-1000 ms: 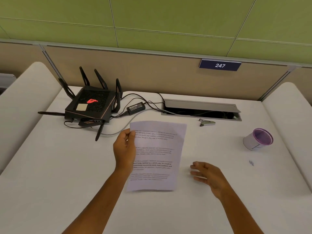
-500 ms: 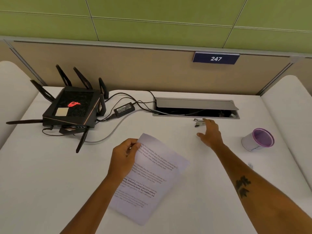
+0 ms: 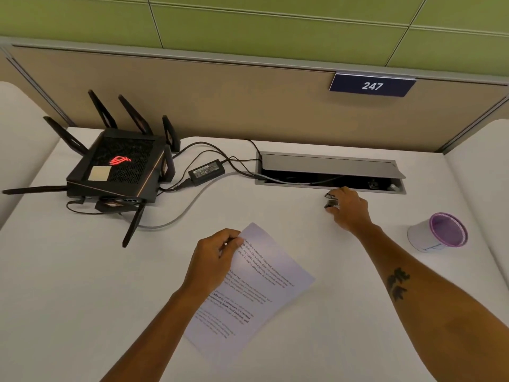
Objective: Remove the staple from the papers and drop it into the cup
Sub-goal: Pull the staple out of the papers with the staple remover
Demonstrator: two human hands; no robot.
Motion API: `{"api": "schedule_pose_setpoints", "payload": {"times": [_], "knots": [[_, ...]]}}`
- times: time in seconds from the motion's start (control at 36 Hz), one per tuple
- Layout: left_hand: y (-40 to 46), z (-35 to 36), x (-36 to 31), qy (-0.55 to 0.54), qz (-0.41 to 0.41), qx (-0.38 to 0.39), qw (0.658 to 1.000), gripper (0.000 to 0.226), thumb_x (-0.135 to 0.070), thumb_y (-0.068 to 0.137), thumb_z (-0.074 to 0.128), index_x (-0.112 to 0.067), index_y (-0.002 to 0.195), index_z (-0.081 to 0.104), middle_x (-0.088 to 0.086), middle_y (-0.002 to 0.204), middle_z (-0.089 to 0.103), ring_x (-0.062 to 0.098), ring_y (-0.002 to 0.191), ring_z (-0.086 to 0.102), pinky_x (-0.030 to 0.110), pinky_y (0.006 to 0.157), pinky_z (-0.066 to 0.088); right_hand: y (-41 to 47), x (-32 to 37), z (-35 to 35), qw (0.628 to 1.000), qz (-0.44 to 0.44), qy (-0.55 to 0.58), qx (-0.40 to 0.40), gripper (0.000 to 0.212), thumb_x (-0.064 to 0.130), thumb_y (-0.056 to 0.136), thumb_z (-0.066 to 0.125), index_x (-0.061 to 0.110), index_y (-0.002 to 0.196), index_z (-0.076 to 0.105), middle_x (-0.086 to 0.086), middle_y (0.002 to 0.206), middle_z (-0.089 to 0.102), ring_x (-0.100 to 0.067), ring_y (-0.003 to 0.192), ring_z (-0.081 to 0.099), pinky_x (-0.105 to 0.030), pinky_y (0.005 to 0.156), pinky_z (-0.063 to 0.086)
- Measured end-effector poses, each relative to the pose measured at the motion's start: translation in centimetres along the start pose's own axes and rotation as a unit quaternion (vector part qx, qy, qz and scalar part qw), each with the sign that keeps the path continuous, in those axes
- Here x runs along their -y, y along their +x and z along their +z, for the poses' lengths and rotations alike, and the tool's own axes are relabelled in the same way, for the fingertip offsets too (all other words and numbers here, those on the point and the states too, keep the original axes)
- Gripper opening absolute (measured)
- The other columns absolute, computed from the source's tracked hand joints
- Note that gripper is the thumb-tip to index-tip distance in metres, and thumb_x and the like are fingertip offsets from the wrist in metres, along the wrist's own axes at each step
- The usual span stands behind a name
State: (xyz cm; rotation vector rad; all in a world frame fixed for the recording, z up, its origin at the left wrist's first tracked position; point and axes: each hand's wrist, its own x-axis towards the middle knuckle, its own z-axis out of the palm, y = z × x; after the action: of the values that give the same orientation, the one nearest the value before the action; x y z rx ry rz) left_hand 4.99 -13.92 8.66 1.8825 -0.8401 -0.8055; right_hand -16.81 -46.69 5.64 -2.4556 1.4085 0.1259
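The printed papers (image 3: 261,293) lie tilted on the white desk, and my left hand (image 3: 214,257) pinches their top left corner; the staple is hidden under my fingers. My right hand (image 3: 348,209) reaches to the far side of the desk, its fingers closing around a small metal staple remover (image 3: 330,201) just in front of the cable tray. Near the desk's right edge stands a white cup (image 3: 438,232) with a purple rim, tipped toward me, well to the right of both hands.
A black router (image 3: 118,166) with antennas sits at the back left, with a power adapter (image 3: 206,170) and cables running into the open cable tray (image 3: 330,168). A partition with a "247" sign (image 3: 371,85) closes off the back.
My right hand moved from beside the papers out to the staple remover and closed its fingers around it. My left hand turned the papers so they lie tilted.
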Motion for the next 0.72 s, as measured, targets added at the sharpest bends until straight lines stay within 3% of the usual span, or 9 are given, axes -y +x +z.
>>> {"api": "schedule_pose_setpoints", "payload": {"times": [0.14,0.25,0.36,0.42,0.56,0.72], "knots": [[-0.3,-0.1,0.2,0.008,0.009,0.009,1.0,0.012,-0.031,0.106,0.064,-0.027,0.111,0.074,-0.014,0.1,0.079,0.006,0.087,0.076,0.025,0.069,0.065,-1.4,0.7,0.7,0.989,0.031,0.145,-0.018,0.041,0.027,0.102,0.065,0.015,0.141,0.055,-0.012,0.137,0.065,-0.034,0.127,0.059,-0.048,0.111,0.044],[-0.8,-0.3,0.0,0.01,0.014,0.01,1.0,0.014,-0.03,0.106,0.064,-0.024,0.112,0.075,-0.013,0.1,0.079,0.007,0.089,0.076,0.028,0.073,0.066,-3.3,2.4,0.9,0.938,0.058,0.343,-0.015,0.034,0.022,0.1,0.068,0.014,0.131,0.057,-0.009,0.125,0.067,-0.028,0.112,0.065,-0.039,0.095,0.052],[-1.6,-0.5,-0.4,0.02,0.023,0.016,0.999,0.01,-0.03,0.106,0.064,-0.027,0.108,0.074,-0.013,0.097,0.079,0.007,0.086,0.076,0.027,0.072,0.065,-5.7,4.4,0.3,0.901,0.038,0.431,0.033,0.027,0.032,0.099,0.071,0.024,0.123,0.063,0.0,0.117,0.074,-0.022,0.104,0.074,-0.028,0.081,0.055],[-2.1,-0.8,-0.6,0.028,0.025,0.018,0.999,0.011,-0.031,0.106,0.064,-0.027,0.108,0.074,-0.013,0.096,0.079,0.009,0.084,0.076,0.028,0.071,0.064,-7.0,5.5,-0.4,0.901,0.003,0.431,0.048,0.026,0.035,0.098,0.072,0.027,0.121,0.066,0.001,0.113,0.074,-0.023,0.1,0.075,-0.029,0.078,0.056],[-3.6,-1.5,-1.2,0.05,0.039,0.024,0.998,0.009,-0.033,0.107,0.063,-0.032,0.105,0.072,-0.017,0.096,0.077,0.008,0.084,0.075,0.026,0.072,0.063,-10.0,8.1,-3.0,0.916,-0.081,0.381,0.091,0.029,0.039,0.094,0.076,0.035,0.122,0.069,0.008,0.116,0.074,-0.019,0.106,0.071,-0.035,0.091,0.06],[-5.4,-2.3,-1.4,0.055,0.042,0.038,0.997,0.016,-0.034,0.108,0.061,-0.026,0.104,0.073,-0.01,0.093,0.078,0.015,0.081,0.076,0.038,0.075,0.066,-13.2,11.0,-6.7,0.941,-0.172,0.252,0.145,0.024,0.049,0.088,0.079,0.057,0.106,0.065,0.035,0.104,0.067,0.002,0.094,0.065,-0.013,0.073,0.052]]}}
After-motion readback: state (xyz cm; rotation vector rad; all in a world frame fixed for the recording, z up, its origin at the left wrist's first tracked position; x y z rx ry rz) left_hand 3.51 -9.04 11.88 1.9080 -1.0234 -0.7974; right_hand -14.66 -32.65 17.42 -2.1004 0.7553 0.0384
